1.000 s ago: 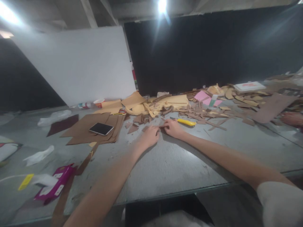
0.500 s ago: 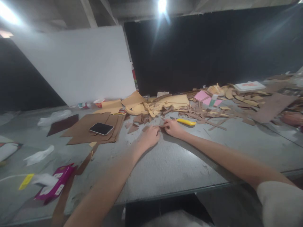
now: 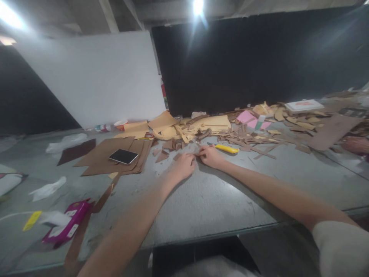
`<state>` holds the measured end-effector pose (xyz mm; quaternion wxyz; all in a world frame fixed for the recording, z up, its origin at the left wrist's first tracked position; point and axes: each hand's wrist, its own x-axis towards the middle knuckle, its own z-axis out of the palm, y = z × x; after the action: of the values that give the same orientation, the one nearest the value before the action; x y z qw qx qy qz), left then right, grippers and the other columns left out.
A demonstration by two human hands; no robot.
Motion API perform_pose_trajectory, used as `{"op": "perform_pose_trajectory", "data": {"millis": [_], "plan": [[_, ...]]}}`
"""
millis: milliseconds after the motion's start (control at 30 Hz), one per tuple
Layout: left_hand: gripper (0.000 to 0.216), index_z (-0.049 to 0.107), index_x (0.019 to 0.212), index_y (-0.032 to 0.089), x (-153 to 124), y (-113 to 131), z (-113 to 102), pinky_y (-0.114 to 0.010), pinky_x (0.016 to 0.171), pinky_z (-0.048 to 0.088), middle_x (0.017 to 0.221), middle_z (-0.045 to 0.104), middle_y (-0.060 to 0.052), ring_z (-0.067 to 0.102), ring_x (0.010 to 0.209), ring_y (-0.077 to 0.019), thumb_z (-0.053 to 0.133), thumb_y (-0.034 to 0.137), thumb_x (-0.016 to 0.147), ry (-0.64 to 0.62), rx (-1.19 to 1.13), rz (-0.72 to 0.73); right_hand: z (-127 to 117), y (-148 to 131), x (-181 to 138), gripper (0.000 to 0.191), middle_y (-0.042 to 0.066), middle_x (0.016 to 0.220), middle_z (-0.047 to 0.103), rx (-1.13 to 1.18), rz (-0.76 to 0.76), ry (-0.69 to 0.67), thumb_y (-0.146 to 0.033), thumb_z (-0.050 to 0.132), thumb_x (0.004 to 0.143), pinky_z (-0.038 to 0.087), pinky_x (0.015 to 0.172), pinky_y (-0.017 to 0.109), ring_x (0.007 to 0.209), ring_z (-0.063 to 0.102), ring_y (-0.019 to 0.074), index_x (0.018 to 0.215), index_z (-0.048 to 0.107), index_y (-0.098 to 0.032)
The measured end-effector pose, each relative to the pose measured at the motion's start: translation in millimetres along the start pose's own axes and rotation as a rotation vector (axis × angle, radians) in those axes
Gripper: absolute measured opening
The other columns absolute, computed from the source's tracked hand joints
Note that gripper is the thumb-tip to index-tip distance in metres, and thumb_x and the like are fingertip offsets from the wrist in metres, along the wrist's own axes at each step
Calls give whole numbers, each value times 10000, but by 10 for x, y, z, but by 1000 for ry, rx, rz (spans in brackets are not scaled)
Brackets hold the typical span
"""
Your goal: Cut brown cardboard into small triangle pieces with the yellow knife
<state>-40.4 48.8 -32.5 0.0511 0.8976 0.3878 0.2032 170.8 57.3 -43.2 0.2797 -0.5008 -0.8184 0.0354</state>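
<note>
My left hand [image 3: 186, 165] and my right hand [image 3: 210, 156] rest close together on the grey tabletop, near its middle. The fingers of both are curled in. A small bit of something brown shows between the fingertips, mostly hidden, so I cannot make out what it is. Right behind my right hand lies a yellow-handled knife [image 3: 227, 149], its blade end towards the fingers. Small brown scraps [image 3: 162, 156] are scattered just left of and beyond my left hand.
Brown sheets [image 3: 96, 156] lie stacked at the left with a phone [image 3: 123, 156] on top. Nearer stands a magenta tissue pack [image 3: 73, 223]. Along the back run yellow sheets [image 3: 213, 122], heaped offcuts [image 3: 233, 136], a glue stick [image 3: 260, 122] and a white box [image 3: 304, 105].
</note>
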Motion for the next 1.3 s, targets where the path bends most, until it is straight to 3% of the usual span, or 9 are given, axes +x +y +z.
{"op": "perform_pose_trajectory", "data": {"millis": [267,733,1033,1300], "plan": [[288,758,1130,166,-18,52,-42,-486,1210,477,1367,730,-162,625,1335,-305,496,124,1018,-15,87,80,4,-22,-13,380,78,1059,782,-52,-34,-20,-66,574,910,340,1004,423,1016,675,245,985,895,-255],[368,752,1184,160,57,98,-119,-478,1149,483,1244,752,-179,650,1249,-354,462,86,969,-146,143,111,-49,-112,-22,283,100,1018,748,-177,-101,-62,-96,589,943,311,967,418,979,627,243,897,848,-199],[321,740,1159,158,42,126,-131,-466,1121,509,1237,744,-169,642,1247,-340,473,104,989,-138,204,96,-102,-170,-31,306,110,967,737,-285,-80,-61,-129,569,966,301,972,436,884,611,235,875,855,-191],[262,743,1066,153,11,41,-66,-409,1128,512,1095,757,-134,635,1225,-289,498,86,1004,-15,120,46,-60,-59,-49,309,128,1134,727,-231,-109,-58,-144,572,1000,309,978,440,1051,639,270,1055,869,-212]]}}
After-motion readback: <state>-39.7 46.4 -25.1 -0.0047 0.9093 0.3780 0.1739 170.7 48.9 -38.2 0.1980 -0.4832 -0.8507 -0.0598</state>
